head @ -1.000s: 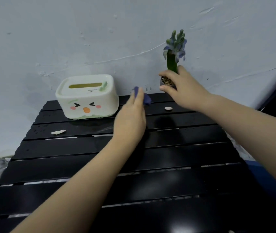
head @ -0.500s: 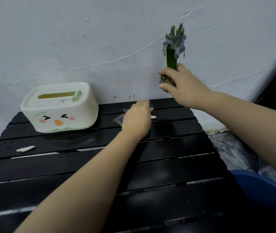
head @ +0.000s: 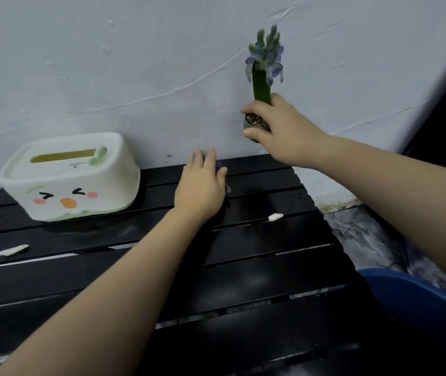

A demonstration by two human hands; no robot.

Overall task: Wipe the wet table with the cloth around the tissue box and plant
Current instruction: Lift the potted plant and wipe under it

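My right hand [head: 284, 131] grips the small pot of the plant [head: 264, 66], a green stalk with blue-purple flowers, and holds it lifted above the back right corner of the black slatted table [head: 257, 253]. My left hand [head: 203, 185] lies flat on a dark blue cloth [head: 220, 167] and presses it onto the back slats. Only an edge of the cloth shows by the fingers. The white tissue box [head: 70, 177] with a duck face stands at the back left, apart from both hands.
A pale wall rises right behind the table. Two small white scraps lie on the slats, one scrap [head: 275, 217] near the right edge, another scrap [head: 11, 250] at the left. A blue basin [head: 417, 297] sits on the marbled floor at the lower right.
My left hand has slid the cloth over the back slats toward the wall. My right hand keeps the plant lifted. The view has shifted a little.
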